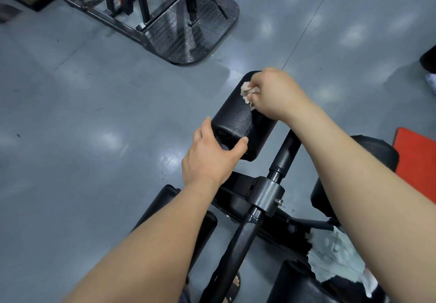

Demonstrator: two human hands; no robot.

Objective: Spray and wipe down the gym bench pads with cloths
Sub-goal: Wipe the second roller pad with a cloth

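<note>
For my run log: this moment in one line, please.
step: wipe roller pad | right hand: holds pink cloth on pad's far end | left hand: grips pad's near end | pale cloth: lies lower right

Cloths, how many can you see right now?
2. One pinkish cloth is bunched in the right hand on the roller pad; one pale cloth is draped on the bench at lower right. Others may be hidden.
</note>
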